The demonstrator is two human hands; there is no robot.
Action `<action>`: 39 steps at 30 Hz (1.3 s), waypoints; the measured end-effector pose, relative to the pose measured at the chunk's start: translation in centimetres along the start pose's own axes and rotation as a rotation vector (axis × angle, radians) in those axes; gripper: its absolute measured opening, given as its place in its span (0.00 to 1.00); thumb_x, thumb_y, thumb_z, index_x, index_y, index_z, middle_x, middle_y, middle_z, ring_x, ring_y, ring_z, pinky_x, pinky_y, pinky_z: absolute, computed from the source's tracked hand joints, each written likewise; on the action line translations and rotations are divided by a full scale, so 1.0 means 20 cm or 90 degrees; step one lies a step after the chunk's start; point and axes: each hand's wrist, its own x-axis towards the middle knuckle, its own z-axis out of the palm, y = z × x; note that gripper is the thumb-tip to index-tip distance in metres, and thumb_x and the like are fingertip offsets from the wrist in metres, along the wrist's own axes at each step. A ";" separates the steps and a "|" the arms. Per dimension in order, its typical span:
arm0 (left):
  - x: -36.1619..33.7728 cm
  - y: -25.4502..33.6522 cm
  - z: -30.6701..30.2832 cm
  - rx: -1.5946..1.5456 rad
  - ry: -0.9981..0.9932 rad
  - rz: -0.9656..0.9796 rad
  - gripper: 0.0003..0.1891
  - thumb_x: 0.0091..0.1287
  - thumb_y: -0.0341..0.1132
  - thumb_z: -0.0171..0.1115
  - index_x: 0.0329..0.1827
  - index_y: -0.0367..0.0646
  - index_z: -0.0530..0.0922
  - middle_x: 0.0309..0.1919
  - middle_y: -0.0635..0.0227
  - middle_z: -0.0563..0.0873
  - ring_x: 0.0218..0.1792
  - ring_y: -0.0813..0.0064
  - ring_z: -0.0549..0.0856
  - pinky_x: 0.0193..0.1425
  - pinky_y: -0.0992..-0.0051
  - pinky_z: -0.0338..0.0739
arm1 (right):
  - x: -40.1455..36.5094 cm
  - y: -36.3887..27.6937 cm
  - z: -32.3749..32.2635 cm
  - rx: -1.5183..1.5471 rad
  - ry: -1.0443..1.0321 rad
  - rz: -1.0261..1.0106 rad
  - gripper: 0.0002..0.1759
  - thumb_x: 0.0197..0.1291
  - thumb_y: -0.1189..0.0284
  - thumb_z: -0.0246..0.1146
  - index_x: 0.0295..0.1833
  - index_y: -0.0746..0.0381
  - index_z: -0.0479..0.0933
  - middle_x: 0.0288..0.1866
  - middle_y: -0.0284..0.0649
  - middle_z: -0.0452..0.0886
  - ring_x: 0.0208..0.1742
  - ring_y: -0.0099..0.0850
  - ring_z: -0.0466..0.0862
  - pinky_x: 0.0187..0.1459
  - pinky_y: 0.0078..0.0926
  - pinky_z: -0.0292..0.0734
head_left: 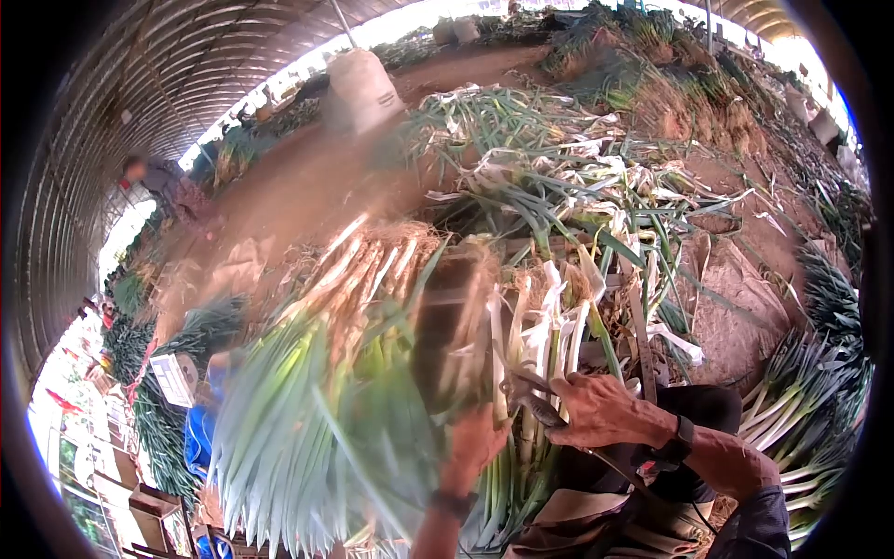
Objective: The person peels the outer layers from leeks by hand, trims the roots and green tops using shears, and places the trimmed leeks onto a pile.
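- Grips a dark tool, partly covered, in the closed right hand.
- Cannot tell the grip of the blurred left hand.
- Shows pale stalks just right of the leafy heap, partly hidden by hands.
- Run near to far, pointing white ends away from the body.

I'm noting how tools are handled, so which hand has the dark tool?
The right hand: its fingers close on the tool. The left hand, blurred, is by the onion stalks.
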 end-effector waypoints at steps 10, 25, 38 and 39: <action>0.04 -0.16 -0.09 0.196 0.147 -0.093 0.14 0.62 0.40 0.65 0.46 0.44 0.84 0.47 0.55 0.87 0.48 0.52 0.86 0.61 0.49 0.74 | 0.00 -0.12 0.07 0.094 -0.105 -0.024 0.30 0.52 0.53 0.71 0.46 0.68 0.73 0.35 0.52 0.79 0.37 0.51 0.83 0.37 0.47 0.77; 0.03 -0.30 -0.52 0.311 0.313 -0.074 0.35 0.55 0.23 0.62 0.71 0.47 0.71 0.67 0.56 0.76 0.68 0.51 0.73 0.70 0.49 0.66 | 0.03 -0.16 0.25 0.086 -0.090 -0.067 0.29 0.48 0.53 0.72 0.42 0.67 0.74 0.33 0.53 0.79 0.32 0.53 0.83 0.33 0.50 0.78; 0.00 -0.17 -0.14 0.067 0.095 -0.034 0.16 0.64 0.37 0.61 0.52 0.40 0.79 0.51 0.53 0.84 0.51 0.48 0.83 0.56 0.53 0.80 | 0.26 0.00 0.36 0.020 -0.021 -0.051 0.31 0.52 0.50 0.72 0.44 0.67 0.73 0.32 0.47 0.75 0.31 0.45 0.79 0.36 0.46 0.77; 0.01 -0.16 -0.13 0.065 0.096 -0.047 0.16 0.64 0.39 0.61 0.51 0.40 0.79 0.51 0.53 0.84 0.52 0.48 0.83 0.56 0.53 0.79 | 0.28 0.01 0.38 0.003 -0.006 -0.045 0.31 0.52 0.50 0.72 0.45 0.68 0.74 0.32 0.47 0.75 0.30 0.44 0.79 0.35 0.45 0.77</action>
